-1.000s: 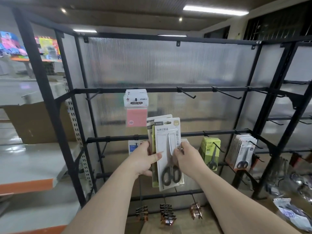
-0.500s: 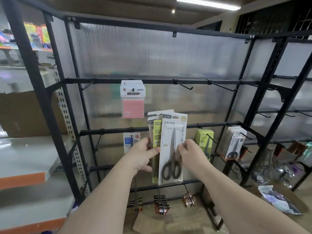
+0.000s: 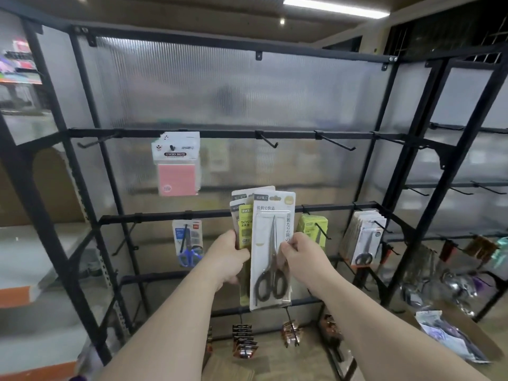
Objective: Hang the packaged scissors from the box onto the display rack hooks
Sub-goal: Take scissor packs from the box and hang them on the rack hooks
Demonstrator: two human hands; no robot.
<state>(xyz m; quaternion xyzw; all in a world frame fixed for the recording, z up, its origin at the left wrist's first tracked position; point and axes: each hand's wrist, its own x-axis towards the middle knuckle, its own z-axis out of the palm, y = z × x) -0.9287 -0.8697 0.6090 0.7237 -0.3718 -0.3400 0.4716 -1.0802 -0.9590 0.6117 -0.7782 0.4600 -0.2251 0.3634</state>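
Before the rack [image 3: 220, 133], right fingers [image 3: 289, 247] pinch the front pack [image 3: 268, 232], left fingers [image 3: 239, 256] the others [image 3: 245, 228].

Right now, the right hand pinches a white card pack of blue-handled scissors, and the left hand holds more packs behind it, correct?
No: the head view shows black-handled scissors in the white card pack that the right hand pinches. The left hand holds more packs behind it.
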